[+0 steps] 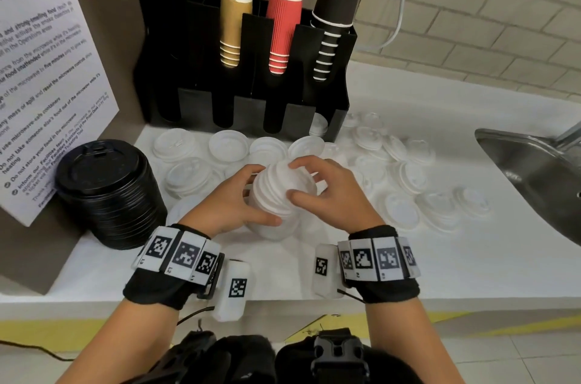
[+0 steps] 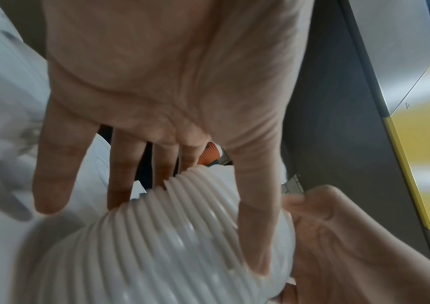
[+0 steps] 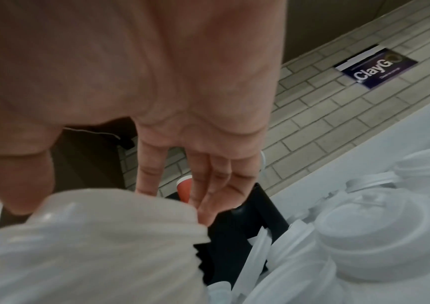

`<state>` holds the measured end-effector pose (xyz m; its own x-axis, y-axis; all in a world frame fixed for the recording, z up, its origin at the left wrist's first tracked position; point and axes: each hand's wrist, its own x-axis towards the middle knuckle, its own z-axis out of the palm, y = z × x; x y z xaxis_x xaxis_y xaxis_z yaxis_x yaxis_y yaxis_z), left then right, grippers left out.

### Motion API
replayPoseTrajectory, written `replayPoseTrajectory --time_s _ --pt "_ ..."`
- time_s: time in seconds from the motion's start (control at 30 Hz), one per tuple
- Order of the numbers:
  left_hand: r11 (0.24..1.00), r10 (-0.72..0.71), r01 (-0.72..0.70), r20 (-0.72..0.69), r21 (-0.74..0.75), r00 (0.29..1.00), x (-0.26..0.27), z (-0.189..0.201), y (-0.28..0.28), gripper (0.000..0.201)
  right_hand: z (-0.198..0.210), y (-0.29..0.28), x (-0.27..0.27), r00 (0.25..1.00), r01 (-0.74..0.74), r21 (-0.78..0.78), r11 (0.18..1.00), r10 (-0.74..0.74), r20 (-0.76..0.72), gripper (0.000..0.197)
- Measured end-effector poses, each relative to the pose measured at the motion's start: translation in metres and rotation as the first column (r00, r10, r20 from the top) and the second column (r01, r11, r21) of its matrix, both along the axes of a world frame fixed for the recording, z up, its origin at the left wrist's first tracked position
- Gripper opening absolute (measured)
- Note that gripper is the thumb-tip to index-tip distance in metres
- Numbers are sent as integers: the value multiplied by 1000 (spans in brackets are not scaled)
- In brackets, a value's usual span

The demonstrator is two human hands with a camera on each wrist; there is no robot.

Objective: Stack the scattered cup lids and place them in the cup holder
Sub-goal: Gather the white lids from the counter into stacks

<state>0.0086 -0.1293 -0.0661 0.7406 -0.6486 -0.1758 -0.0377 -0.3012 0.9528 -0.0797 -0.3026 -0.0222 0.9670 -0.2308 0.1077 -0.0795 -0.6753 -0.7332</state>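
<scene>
- A stack of white lids [image 1: 276, 195] is sitting between both hands, just above the white counter [image 1: 408, 258] and in front of the black cup holder [image 1: 239, 94]; its ribbed rims [image 2: 172, 236] are showing clearly in the left wrist view.
- At the far left, a paper notice [image 1: 41, 69] is leaning against the wall, with a stack of black lids [image 1: 110, 195] standing just beside it.
- The left hand [image 1: 232, 198] is gripping the white stack from the left, thumb [image 2: 258, 216] lying across the rims and fingers curling round the far side, slightly spread.
- The right hand [image 1: 330, 192] is holding the top of the stack, thumb on the near edge and fingers [image 3: 208, 195] close together over the far edge.
- The cup holder is carrying gold cups [image 1: 234, 28], red cups [image 1: 281, 31] and black cups [image 1: 336, 12] in its rear slots.
- Loose white lids [image 1: 405, 210] are lying scattered on the counter, behind and to the right of the hands.
- At the far right, a metal sink [image 1: 534, 169] is sitting in the counter.
</scene>
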Motion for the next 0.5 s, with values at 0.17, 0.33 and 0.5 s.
replayPoseTrajectory --time_s 0.17,0.33,0.5 --pt "1000 8 -8 6 -11 1000 -1 -1 0 80 -2 7 6 999 -42 -73 996 40 -29 46" --pt "1000 9 -9 23 -12 1000 -2 -1 0 77 1 11 8 997 -70 -112 991 66 -38 50" --pt "1000 7 -7 18 5 1000 -3 2 -1 95 0 12 6 991 -111 -140 984 100 -84 56"
